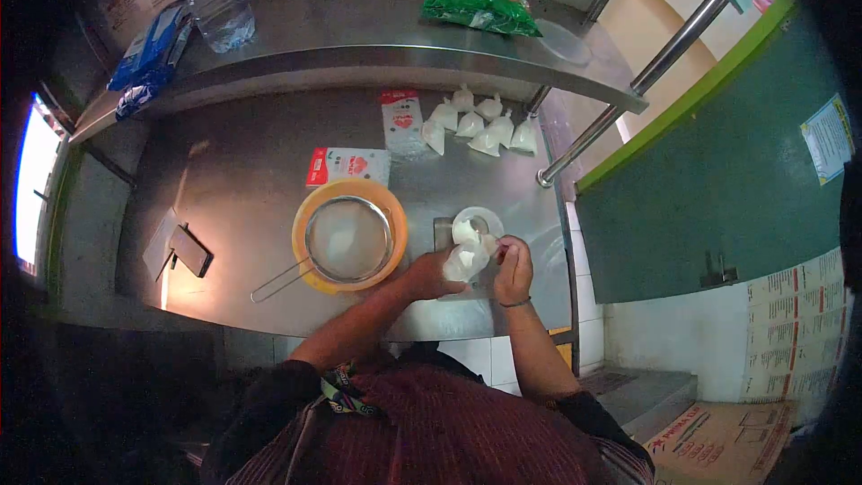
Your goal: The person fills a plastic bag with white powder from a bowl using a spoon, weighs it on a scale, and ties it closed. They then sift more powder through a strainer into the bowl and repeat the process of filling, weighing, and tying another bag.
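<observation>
My left hand (431,276) is closed around a small clear plastic bag (469,262) of white powder. The fingers of my right hand (514,273) are pinched at the bag's upper edge, on its right side. Just beyond the bag, and partly hidden by it, a round white bowl (489,216) rests on a flat grey square device (443,232), possibly a scale. Left of my hands, a metal sieve (348,238) with a wire handle lies over an orange basin (302,232); whitish contents show through its mesh.
Several tied bags of white powder (489,136) stand at the back right of the steel table (242,162). Two red-and-white packs (359,164) lie behind the basin. A small dark device (190,251) sits left. Overhead, a shelf (341,54) holds a green packet (476,4) and a bottle (215,0).
</observation>
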